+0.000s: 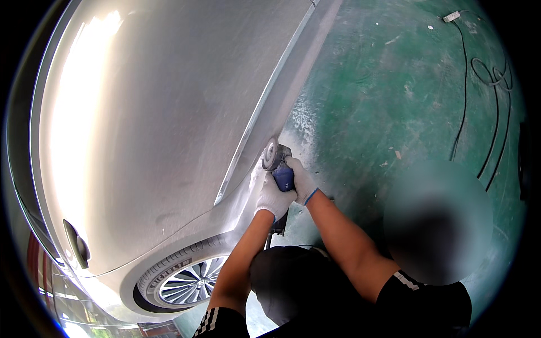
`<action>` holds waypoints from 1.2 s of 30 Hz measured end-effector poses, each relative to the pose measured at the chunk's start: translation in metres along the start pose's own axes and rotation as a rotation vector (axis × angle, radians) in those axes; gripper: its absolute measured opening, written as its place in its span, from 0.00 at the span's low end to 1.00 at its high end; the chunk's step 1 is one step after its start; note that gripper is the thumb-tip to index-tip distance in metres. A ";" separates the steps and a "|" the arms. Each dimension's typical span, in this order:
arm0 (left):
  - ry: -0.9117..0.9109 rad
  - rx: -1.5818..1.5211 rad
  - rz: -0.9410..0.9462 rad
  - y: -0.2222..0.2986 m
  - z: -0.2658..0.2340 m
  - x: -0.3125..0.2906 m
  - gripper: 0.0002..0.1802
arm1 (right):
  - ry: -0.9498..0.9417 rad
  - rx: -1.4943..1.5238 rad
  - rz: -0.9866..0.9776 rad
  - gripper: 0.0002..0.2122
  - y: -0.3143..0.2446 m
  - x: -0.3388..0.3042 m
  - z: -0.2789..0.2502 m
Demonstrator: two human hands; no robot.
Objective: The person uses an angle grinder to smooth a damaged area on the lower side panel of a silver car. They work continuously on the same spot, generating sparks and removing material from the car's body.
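Note:
Both my hands, in white knit gloves, are closed around an angle grinder with a dark blue body. My left hand wraps the body from the left and below. My right hand grips it from the right, close to the metal head. The round disc faces the lower sill of a silver car. Whether the disc touches the panel cannot be made out. Pale dust covers the bodywork by the disc. Below my left hand, the grinder's rear end is partly hidden.
A car wheel with a spoked rim stands at lower left, near my left forearm. White dust lies on the green floor beside the sill. Black cables run along the right, one ending at a pale socket block.

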State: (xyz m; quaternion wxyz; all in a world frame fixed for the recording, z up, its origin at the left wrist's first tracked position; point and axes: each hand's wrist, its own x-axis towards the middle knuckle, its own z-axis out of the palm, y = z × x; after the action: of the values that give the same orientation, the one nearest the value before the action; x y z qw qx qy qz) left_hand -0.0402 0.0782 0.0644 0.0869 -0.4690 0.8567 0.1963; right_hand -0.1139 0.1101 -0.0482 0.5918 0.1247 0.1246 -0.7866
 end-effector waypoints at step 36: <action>-0.212 0.194 0.009 -0.005 -0.014 0.006 0.46 | 0.075 0.189 -0.035 0.22 0.014 -0.024 0.007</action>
State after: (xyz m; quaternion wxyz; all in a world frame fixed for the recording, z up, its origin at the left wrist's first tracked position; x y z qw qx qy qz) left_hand -0.0389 0.0652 0.0733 0.2210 -0.4314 0.8597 0.1613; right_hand -0.0942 0.1260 -0.0341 0.5585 0.2070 0.0738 -0.7999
